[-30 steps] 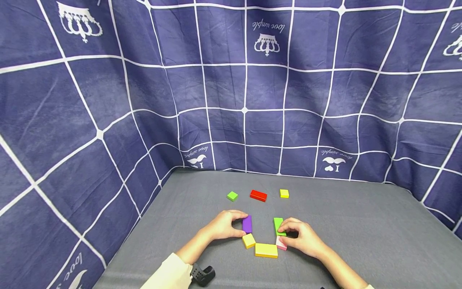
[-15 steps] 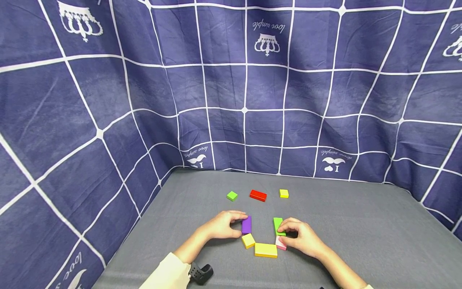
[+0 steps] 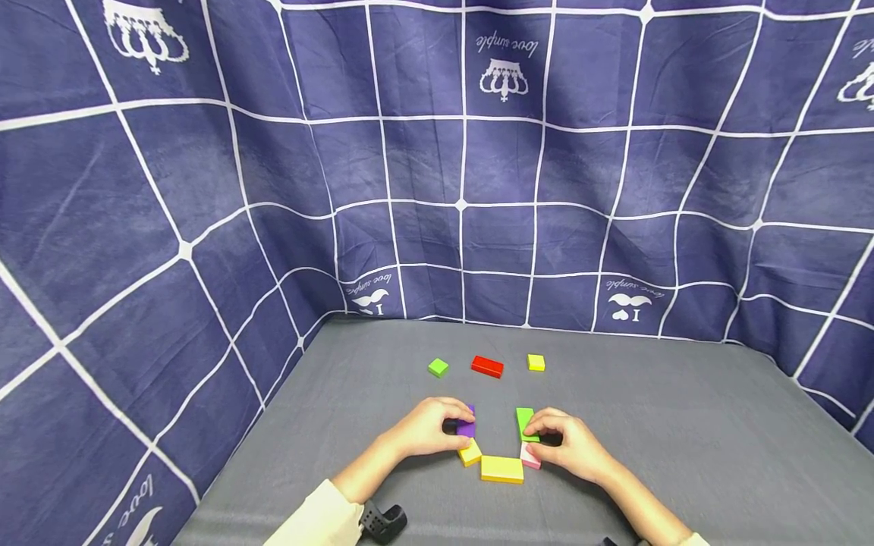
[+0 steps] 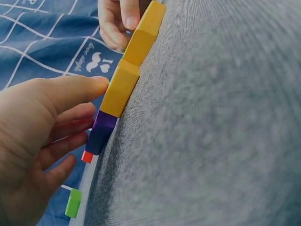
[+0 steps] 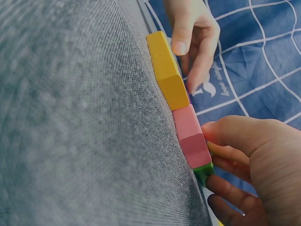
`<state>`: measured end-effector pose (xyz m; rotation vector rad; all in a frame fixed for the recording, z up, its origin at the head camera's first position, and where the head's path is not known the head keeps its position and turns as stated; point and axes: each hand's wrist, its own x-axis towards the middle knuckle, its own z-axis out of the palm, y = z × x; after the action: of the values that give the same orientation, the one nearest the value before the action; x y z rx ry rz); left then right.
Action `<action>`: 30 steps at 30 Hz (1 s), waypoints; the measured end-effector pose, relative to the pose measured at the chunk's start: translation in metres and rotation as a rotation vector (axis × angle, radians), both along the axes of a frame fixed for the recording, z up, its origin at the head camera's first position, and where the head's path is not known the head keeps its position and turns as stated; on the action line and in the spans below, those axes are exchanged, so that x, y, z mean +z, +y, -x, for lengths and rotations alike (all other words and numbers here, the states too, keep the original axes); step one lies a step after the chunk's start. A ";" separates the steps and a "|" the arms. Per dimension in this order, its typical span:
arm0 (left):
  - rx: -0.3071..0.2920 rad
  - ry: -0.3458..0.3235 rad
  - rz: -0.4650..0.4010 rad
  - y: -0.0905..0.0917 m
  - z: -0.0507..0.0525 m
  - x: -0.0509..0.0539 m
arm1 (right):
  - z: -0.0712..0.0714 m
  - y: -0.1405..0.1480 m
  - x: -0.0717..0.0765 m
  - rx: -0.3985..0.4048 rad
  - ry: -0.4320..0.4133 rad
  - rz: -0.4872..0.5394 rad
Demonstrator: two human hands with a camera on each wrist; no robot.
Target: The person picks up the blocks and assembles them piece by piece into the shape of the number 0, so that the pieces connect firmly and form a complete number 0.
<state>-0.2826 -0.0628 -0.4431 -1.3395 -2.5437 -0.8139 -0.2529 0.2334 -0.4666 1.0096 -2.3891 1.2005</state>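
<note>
Over a purple block (image 3: 466, 429) in the head view lies my left hand (image 3: 426, 426), its fingers bent loosely across the top. In the left wrist view its thumb touches the edge of a yellow block (image 4: 120, 87) adjoining the purple one. My right hand (image 3: 567, 446) rests its fingertips on a long green block (image 3: 524, 422). Its thumb touches a pink block (image 3: 529, 458) against the green block's near end. A long yellow block (image 3: 502, 469) lies between the yellow and pink blocks, joining the two sides into a U. The palms hide parts of the blocks.
Farther back on the grey cloth-covered table (image 3: 655, 409) lie a small green block (image 3: 438, 368), a red block (image 3: 488, 366) and a small yellow block (image 3: 536, 362). Behind and to the left hangs a blue curtain (image 3: 505, 167) with white lines.
My left hand has shifted slightly right, its fingers now covering much of the purple block's top; its thumb left and came back to the near end. The right hand stays at the green and pink blocks.
</note>
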 end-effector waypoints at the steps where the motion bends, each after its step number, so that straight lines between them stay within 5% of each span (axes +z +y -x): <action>1: -0.002 0.000 -0.001 0.000 0.000 0.000 | 0.000 0.000 0.000 0.000 -0.001 -0.002; 9: 0.007 -0.030 -0.011 0.001 0.002 -0.004 | 0.004 0.002 0.001 0.037 0.004 -0.010; 15: 0.006 -0.018 -0.017 0.001 0.003 -0.004 | 0.014 0.005 0.018 0.028 -0.024 -0.056; 25: 0.034 -0.062 -0.021 0.001 0.002 -0.005 | 0.078 0.019 0.039 -0.260 -0.138 -0.171; 30: 0.034 -0.070 -0.020 0.001 0.002 -0.005 | 0.105 0.019 0.042 -0.338 -0.144 -0.240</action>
<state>-0.2844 -0.0619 -0.4476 -1.2799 -2.5964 -0.8920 -0.3584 0.2525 -0.4251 0.5578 -2.7268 0.9083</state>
